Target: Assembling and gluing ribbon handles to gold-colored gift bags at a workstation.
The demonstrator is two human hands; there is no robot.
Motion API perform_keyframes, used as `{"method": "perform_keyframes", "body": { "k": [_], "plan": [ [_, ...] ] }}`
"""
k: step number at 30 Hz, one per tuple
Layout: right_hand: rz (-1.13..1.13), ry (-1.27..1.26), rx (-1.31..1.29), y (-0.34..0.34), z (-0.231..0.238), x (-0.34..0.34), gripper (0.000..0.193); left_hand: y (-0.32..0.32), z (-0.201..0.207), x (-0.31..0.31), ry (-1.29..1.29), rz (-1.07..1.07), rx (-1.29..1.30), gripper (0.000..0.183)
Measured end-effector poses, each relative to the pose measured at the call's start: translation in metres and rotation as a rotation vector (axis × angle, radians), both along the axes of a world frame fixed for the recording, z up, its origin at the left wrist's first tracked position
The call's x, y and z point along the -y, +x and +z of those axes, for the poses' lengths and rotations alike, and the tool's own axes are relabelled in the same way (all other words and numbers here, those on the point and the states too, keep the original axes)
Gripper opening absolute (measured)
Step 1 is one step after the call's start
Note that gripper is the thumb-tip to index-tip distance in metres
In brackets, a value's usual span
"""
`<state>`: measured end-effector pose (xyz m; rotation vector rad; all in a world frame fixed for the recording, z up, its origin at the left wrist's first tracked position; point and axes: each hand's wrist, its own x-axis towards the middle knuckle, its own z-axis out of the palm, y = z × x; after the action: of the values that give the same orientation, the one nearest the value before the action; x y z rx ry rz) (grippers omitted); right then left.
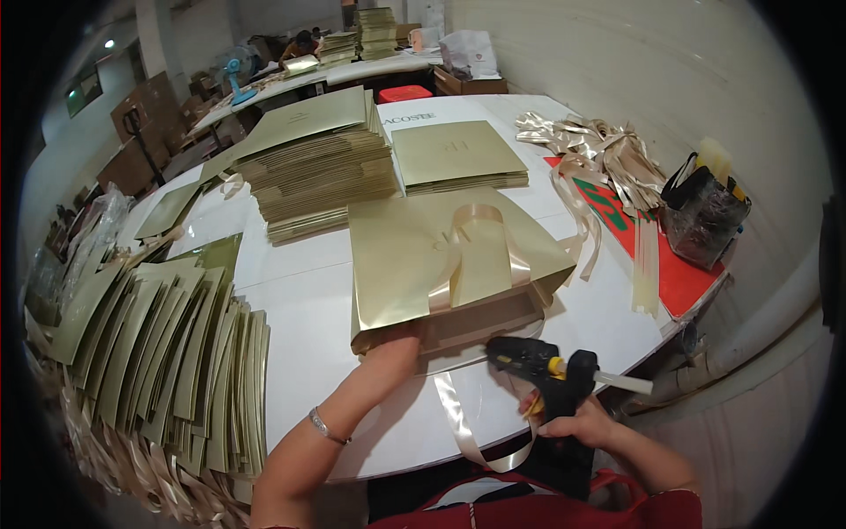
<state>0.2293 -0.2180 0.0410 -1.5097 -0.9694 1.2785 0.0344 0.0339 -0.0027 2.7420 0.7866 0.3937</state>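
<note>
A gold paper bag [397,256] lies on its side in front of me, its open mouth toward me. A cream satin ribbon [477,212] loops over its upper panel, and another ribbon [454,413] hangs from the mouth over the table edge. My left hand [401,346] reaches into the left side of the mouth; its fingers are hidden inside. Just right of the mouth, my right hand [577,425] grips a black and yellow glue gun [564,381], a translucent glue stick [624,383] jutting from its back. The gun's nozzle points left, near the bag's lower edge.
Stacked flat gold bags [322,181] stand behind, with a smaller pile [458,154] beside them. More bags with ribbons [167,353] crowd the left edge. Loose ribbons [608,154], glue sticks [646,264] and a dark container [708,216] sit right. A person [302,44] is far back.
</note>
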Motion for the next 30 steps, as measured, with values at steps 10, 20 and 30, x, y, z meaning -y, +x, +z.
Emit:
{"method": "perform_keyframes", "body": {
  "k": [10, 20, 30],
  "plan": [
    [0.066, -0.129, -0.416, -0.024, -0.017, -0.04, 0.038, -0.006, 0.017, 0.0, -0.753, 0.275, 0.178, 0.023],
    [0.0, 0.001, -0.313, -0.024, -0.015, -0.03, 0.033, -0.016, 0.003, 0.006, -0.666, 0.11, 0.186, 0.026],
    [0.04, -0.06, -0.392, -0.022, -0.026, -0.029, 0.039, 0.001, 0.019, 0.012, -0.76, 0.312, 0.25, 0.03]
  ]
}}
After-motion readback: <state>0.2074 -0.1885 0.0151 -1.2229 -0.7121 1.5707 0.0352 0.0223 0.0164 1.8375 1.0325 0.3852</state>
